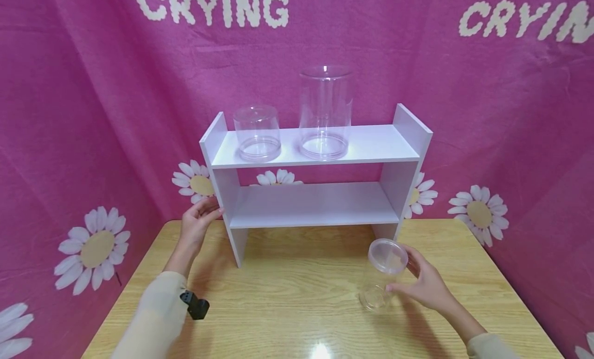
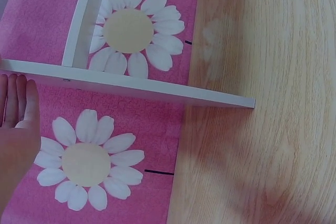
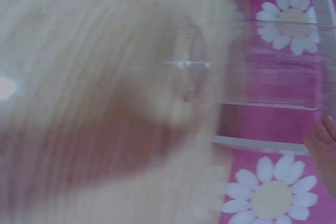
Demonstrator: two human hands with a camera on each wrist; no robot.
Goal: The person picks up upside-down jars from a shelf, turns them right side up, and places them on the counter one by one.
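My right hand grips a tall clear jar near its top, thumb on the near side and fingers behind. The jar tilts over the front right of the table, its round top toward the shelf. In the right wrist view the see-through jar lies across the upper right, beside the fingertips. My left hand rests its fingers on the outer face of the white shelf's left side panel. From the left wrist view, those fingers look straight against the panel.
On the top board of the two-tier shelf stand a short clear jar at left and a tall wide one near the middle. A lower board spans below. Pink cloth with daisies surrounds the wooden table.
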